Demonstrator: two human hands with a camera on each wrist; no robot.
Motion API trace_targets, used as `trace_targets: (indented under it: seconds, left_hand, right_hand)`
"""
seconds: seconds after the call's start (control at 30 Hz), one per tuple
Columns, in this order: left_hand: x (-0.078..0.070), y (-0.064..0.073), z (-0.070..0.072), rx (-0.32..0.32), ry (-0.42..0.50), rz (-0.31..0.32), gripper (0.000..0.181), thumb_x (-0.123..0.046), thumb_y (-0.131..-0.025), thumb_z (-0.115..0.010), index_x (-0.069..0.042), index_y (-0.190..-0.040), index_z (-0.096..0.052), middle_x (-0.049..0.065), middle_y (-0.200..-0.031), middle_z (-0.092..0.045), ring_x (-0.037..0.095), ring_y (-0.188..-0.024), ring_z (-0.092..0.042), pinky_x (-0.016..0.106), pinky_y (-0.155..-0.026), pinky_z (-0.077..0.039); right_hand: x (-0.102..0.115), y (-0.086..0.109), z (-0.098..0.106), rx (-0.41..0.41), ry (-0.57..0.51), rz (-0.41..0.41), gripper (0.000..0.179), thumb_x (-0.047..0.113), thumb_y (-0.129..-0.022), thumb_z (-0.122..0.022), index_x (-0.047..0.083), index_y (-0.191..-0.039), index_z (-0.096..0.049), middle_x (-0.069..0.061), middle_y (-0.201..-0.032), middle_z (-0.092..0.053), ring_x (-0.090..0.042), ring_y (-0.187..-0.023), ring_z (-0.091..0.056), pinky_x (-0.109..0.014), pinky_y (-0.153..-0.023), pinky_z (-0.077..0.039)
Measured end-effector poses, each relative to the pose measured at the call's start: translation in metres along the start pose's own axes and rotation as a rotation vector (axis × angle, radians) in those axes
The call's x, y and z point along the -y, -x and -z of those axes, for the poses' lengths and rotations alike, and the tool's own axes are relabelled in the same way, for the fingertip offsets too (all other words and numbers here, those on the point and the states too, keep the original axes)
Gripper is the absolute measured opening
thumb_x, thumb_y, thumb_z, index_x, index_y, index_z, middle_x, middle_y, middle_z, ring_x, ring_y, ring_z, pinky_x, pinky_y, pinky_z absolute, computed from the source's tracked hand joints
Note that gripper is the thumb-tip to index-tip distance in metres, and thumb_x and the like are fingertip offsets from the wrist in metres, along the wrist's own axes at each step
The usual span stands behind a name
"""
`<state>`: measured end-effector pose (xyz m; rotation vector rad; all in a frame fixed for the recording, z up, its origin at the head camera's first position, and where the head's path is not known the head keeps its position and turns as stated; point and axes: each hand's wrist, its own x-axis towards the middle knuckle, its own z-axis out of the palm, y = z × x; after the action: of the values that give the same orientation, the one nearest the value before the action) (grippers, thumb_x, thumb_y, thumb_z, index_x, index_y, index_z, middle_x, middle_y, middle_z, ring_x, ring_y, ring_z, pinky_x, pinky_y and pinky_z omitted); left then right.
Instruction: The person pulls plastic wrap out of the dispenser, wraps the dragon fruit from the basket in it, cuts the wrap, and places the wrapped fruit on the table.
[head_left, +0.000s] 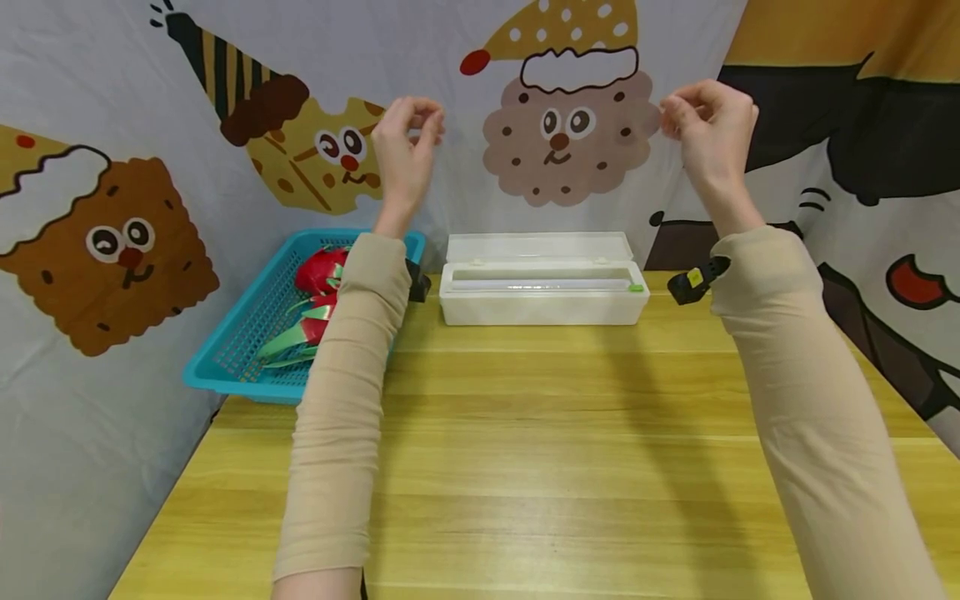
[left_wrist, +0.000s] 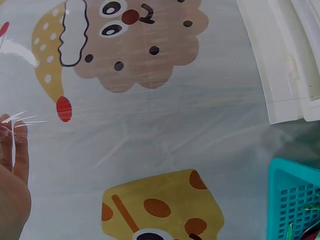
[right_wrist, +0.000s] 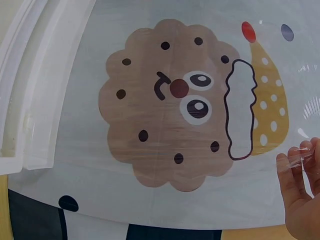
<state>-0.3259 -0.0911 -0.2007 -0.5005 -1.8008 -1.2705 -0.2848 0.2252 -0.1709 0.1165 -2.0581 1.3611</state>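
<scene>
Both hands are raised in front of the printed cloth, well apart. Between them spans a clear sheet of plastic wrap (right_wrist: 301,159), which shows mainly by its glints and creases. My left hand (head_left: 405,158) pinches one corner between thumb and fingertips. The opposite corner is pinched by my right hand (head_left: 712,137), fingers bent. Below the hands stands a white plastic wrap dispenser (head_left: 543,310), its lid (head_left: 540,247) tipped back. A pale roll (head_left: 540,285) shows inside, and a small green slider (head_left: 636,288) sits at the right end of its front edge.
A blue basket (head_left: 251,390) at the back left holds a red dragon fruit (head_left: 318,268) and another dragon fruit (head_left: 313,327) with green leaves, partly hidden by the left sleeve. The wooden table (head_left: 525,467) meets the cartoon-printed cloth (head_left: 465,183) behind.
</scene>
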Motion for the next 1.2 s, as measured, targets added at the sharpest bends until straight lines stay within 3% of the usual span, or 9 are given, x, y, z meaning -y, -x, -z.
trace_targets:
  seconds: [0.1, 0.27, 0.8, 1.0, 1.2]
  left_hand:
    - [0.001, -0.003, 0.001, 0.014, 0.003, 0.019, 0.019, -0.015, -0.093, -0.060, 0.002, -0.094, -0.068, 0.016, -0.092, -0.063, 0.017, -0.077, -0.062, 0.019, -0.071, -0.056]
    - [-0.001, -0.007, 0.002, 0.016, 0.010, 0.028, 0.018, -0.015, -0.093, -0.060, 0.002, -0.095, -0.067, 0.016, -0.093, -0.063, 0.016, -0.078, -0.062, 0.021, -0.072, -0.056]
    - [-0.012, -0.019, 0.003, -0.003, 0.001, 0.017, 0.016, -0.012, -0.093, -0.060, 0.003, -0.094, -0.067, 0.015, -0.093, -0.063, 0.015, -0.077, -0.061, 0.015, -0.069, -0.054]
    - [-0.016, -0.020, 0.007, -0.013, 0.018, -0.055, 0.018, -0.012, -0.093, -0.059, 0.005, -0.094, -0.067, 0.012, -0.090, -0.063, 0.002, -0.073, -0.056, 0.017, -0.069, -0.054]
    - [-0.018, -0.025, 0.008, -0.020, 0.027, -0.064, 0.016, -0.011, -0.093, -0.059, 0.003, -0.094, -0.066, 0.011, -0.091, -0.062, 0.003, -0.074, -0.057, 0.018, -0.070, -0.055]
  right_hand:
    - [0.001, -0.001, 0.001, -0.005, 0.000, -0.004, 0.014, 0.026, -0.090, -0.060, 0.018, -0.089, -0.071, 0.017, -0.073, -0.059, 0.001, -0.071, -0.055, -0.013, -0.077, -0.047]
    - [0.004, -0.003, 0.001, -0.019, 0.002, -0.003, 0.016, 0.027, -0.089, -0.059, 0.017, -0.092, -0.072, 0.018, -0.074, -0.060, 0.002, -0.072, -0.056, -0.013, -0.078, -0.048]
    - [0.030, 0.001, 0.004, -0.056, -0.058, 0.021, 0.012, 0.019, -0.089, -0.061, 0.016, -0.084, -0.071, 0.015, -0.070, -0.060, 0.001, -0.068, -0.057, -0.009, -0.074, -0.050]
    - [0.034, -0.003, 0.006, -0.059, -0.095, 0.019, 0.013, 0.020, -0.088, -0.062, 0.014, -0.087, -0.073, 0.013, -0.072, -0.060, -0.001, -0.069, -0.057, -0.010, -0.078, -0.051]
    - [0.036, -0.006, 0.007, -0.069, -0.125, 0.034, 0.014, 0.021, -0.087, -0.063, 0.013, -0.089, -0.074, 0.012, -0.074, -0.061, -0.002, -0.071, -0.058, -0.010, -0.079, -0.052]
